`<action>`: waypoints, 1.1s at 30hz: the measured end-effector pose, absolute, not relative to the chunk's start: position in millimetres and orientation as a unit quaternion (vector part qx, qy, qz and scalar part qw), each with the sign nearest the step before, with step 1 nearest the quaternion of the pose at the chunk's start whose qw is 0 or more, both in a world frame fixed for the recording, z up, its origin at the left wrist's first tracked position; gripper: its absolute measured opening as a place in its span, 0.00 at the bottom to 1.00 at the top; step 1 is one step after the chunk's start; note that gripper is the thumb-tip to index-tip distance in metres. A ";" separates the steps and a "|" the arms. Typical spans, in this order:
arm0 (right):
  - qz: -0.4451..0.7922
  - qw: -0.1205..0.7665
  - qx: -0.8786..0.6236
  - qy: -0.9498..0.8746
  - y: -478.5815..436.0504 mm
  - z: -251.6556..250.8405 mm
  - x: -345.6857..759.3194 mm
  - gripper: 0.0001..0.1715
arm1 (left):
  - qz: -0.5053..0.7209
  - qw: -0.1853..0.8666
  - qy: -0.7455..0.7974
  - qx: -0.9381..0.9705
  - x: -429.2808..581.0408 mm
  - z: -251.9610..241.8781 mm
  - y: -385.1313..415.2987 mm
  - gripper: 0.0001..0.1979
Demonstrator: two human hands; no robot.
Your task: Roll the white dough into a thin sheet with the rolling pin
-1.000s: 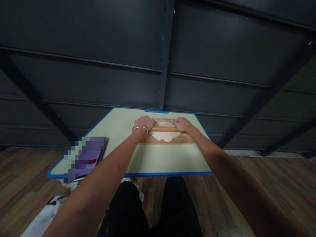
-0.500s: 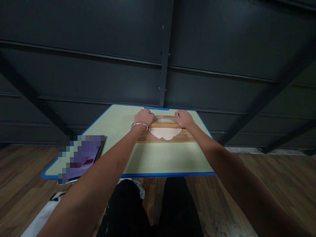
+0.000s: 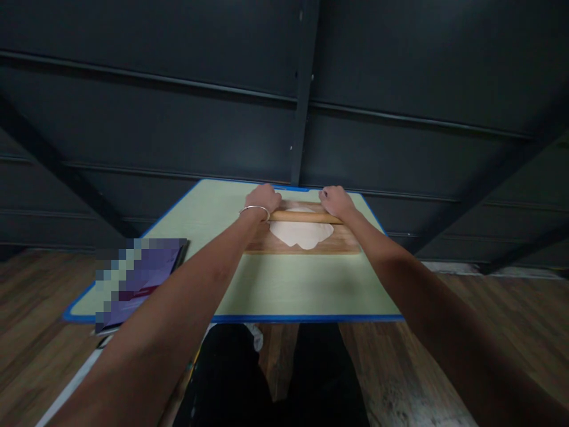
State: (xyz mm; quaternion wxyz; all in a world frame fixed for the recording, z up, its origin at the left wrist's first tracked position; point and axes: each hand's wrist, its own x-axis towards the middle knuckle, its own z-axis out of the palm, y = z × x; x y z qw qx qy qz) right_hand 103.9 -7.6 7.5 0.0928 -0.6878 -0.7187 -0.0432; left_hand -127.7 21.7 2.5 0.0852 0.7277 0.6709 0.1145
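Note:
A wooden rolling pin lies crosswise over a thin, pale sheet of dough with a wavy near edge. Under the dough is a wooden board. My left hand, with a silver bangle at the wrist, is closed around the pin's left end. Around its right end my right hand is closed as well. The pin hides a strip of the dough; a smaller part of the sheet shows beyond it.
The board rests on a pale green table with a blue rim. At the table's left edge lies a flat dark-edged item, partly pixelated, with a purple surface. Dark metal panels stand behind the table. My knees are under its near edge.
The rolling pin and both hands have shifted slightly away from me over the dough, so more of the sheet shows on the near side. The camera view has also shifted a little.

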 end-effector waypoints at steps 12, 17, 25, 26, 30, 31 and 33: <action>-0.061 0.110 -0.682 -0.720 10.0 3.8 106.7 0.27 | 0.130 0.011 0.682 0.720 -116.6 6.1 27.1 0.20; -0.056 0.110 -0.687 -0.716 15.6 3.3 106.5 0.27 | 0.117 0.010 0.674 0.730 -115.8 6.3 35.0 0.20; -0.058 0.109 -0.669 -0.733 26.2 -1.3 109.0 0.27 | 0.114 0.015 0.671 0.733 -114.8 7.6 41.6 0.20; -0.058 0.110 -0.667 -0.734 27.9 -2.1 109.5 0.27 | 0.111 0.016 0.674 0.730 -114.6 7.6 42.7 0.20; -0.056 0.113 -0.666 -0.736 34.2 -4.3 110.9 0.27 | 0.104 0.021 0.690 0.716 -113.9 8.3 46.2 0.20; -0.054 0.113 -0.665 -0.736 35.7 -4.6 111.2 0.27 | 0.105 0.023 0.693 0.713 -113.8 8.3 47.0 0.21; -0.055 0.113 -0.663 -0.739 38.6 -5.0 111.8 0.26 | 0.109 0.027 0.697 0.708 -113.9 8.1 48.6 0.21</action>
